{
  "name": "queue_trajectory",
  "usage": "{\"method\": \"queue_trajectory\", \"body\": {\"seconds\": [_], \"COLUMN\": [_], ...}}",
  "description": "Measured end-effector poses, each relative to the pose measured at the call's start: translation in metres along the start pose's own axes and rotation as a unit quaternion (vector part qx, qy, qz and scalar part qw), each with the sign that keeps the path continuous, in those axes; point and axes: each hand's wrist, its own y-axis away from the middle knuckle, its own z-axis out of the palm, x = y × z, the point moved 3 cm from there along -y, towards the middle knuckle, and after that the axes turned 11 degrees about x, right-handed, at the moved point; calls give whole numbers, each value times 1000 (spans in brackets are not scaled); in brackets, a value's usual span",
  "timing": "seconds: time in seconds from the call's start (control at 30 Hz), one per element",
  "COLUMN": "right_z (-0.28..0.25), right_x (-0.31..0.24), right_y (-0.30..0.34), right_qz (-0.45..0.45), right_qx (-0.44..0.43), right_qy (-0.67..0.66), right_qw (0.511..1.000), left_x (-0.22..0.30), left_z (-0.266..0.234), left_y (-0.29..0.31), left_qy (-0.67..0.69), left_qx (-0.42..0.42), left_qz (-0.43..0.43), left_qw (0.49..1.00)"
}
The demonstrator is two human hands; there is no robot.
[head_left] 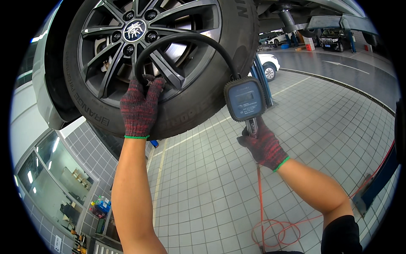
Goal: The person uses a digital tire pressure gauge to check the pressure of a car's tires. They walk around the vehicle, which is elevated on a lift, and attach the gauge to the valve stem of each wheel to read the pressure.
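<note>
A car wheel with a dark multi-spoke rim [111, 80] and a black tire [239, 40] hangs raised at the upper left. My left hand [138, 108], in a dark red and black knit glove, is closed around the end of a black hose [186, 36] at the lower edge of the rim. The fingers hide the hose tip and whatever it meets. From there the hose arches right to a tire inflator gauge [244, 97] with a small display. My right hand [266, 146], gloved alike, grips its handle below the dial.
A red air line [260, 190] drops from the inflator to loose coils on the tiled floor [198, 182]. Blue lift posts [376, 182] stand at right and behind the tire. Bottles [101, 205] and tools line the left wall. Parked cars [334, 40] are farther back.
</note>
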Motion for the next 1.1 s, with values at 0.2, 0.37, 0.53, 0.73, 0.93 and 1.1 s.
{"method": "queue_trajectory", "body": {"seconds": [0.2, 0.37, 0.53, 0.73, 0.93, 1.1], "right_z": [-3, -1, 0, 0, 2, 1], "right_x": [-5, 0, 1, 2, 5, 3], "right_y": [2, 0, -1, -1, -2, -1], "right_qz": [5, 8, 2, 1, -6, 5], "right_qx": [1, -2, 1, 6, 3, 5], "right_qy": [9, -2, -1, -1, -14, -25], "right_qw": [1000, 1000, 1000, 1000, 1000, 1000], "left_x": [-2, 1, 1, -2, -4, 0], "left_z": [3, 1, 0, 2, 1, 4], "left_y": [1, 1, 0, 0, 1, 3], "left_qy": [18, 26, 4, 32, -5, 11], "left_qx": [-8, -10, 7, 2, 10, 9], "left_qz": [-20, -20, 0, -12, -3, -24], "left_qw": [1000, 999, 1000, 999, 1000, 1000]}}
